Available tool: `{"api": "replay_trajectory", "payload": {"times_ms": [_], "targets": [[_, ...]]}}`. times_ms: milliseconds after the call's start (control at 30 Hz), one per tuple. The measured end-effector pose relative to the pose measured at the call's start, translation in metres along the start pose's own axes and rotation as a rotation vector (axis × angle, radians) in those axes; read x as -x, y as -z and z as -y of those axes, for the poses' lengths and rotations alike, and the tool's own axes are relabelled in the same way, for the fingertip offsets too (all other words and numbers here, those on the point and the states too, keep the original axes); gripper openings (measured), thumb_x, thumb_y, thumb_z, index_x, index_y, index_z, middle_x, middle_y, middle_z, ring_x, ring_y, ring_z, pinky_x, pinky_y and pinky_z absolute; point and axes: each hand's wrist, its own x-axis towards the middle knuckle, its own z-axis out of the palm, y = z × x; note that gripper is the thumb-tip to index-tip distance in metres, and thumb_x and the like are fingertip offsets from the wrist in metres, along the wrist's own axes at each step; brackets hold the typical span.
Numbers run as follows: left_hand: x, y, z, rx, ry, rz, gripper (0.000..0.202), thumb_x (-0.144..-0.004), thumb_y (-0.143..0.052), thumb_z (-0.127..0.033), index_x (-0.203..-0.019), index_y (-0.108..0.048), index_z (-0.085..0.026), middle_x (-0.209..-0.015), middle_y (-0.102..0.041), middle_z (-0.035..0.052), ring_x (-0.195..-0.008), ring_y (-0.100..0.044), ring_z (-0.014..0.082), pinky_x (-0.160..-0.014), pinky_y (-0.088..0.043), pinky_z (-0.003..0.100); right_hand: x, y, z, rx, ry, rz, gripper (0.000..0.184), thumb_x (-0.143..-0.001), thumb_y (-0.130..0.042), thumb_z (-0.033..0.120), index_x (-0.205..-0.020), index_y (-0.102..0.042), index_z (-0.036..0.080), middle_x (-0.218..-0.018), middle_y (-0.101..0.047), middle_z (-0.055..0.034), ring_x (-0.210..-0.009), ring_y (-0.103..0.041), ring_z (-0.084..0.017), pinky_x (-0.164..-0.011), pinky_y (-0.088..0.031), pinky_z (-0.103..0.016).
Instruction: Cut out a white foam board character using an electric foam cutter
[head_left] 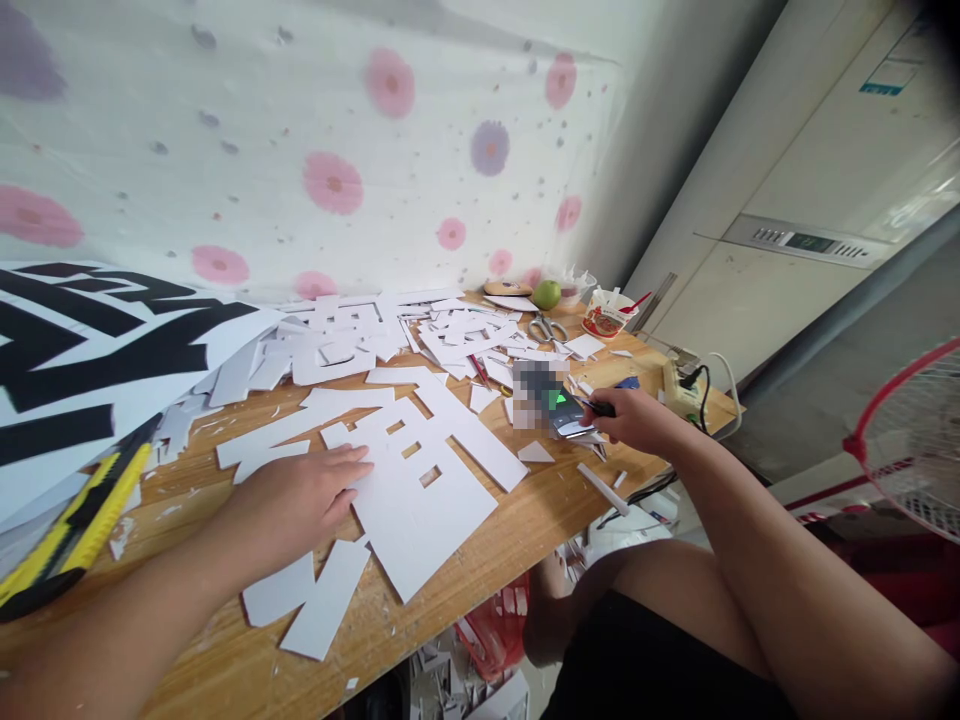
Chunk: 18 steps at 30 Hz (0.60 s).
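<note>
My left hand (300, 500) lies with fingers stretched out, its fingertips at the left edge of a large white foam-board cutout (424, 515) with several small rectangular holes. On the right, my right hand (637, 418) is closed round a slim black pen-like tool (602, 408), whose exact kind I cannot make out. The tool's tip points left, over a smartphone (571, 418) with a partly blurred screen. Loose white strips (330, 600) lie below my left hand. Behind the large cutout is another angular white piece (487, 460).
A yellow utility knife (82, 520) lies at the left by a sheet with black lettering (97, 350). White scraps (337, 340) pile along the wall. Scissors (547, 330), a green fruit (546, 294), a paper food cup (606, 315) and a power strip (682, 385) sit toward the right.
</note>
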Motion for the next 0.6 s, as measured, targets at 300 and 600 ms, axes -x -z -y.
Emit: {"api": "replay_trajectory", "payload": {"times_ms": [300,600], "targets": [[-0.0017,0.0102,-0.0047,-0.032,-0.02,0.053,0.049,-0.091,-0.036,-0.027,-0.124,-0.072,-0.02,-0.141,-0.061,0.0074,-0.127,-0.062,0.0324,-0.103,-0.053,0.054,0.0005,-0.0006,-0.0017,-0.019,0.005,-0.007,0.016,-0.081,-0.055,0.018,-0.085,-0.07,0.018,-0.071,-0.07,-0.0033,-0.063,-0.063,-0.018,-0.061,-0.043,-0.027],[0.0,0.0059,0.0008,0.036,-0.01,0.008,0.045,-0.089,-0.043,-0.031,-0.123,-0.072,-0.024,-0.138,-0.064,0.0042,-0.125,-0.063,0.032,-0.104,-0.053,0.053,-0.0007,-0.0034,-0.0083,-0.043,-0.004,-0.004,0.017,-0.079,-0.054,0.016,-0.085,-0.07,0.019,-0.074,-0.071,-0.0025,-0.063,-0.063,-0.016,-0.061,-0.043,-0.026]]}}
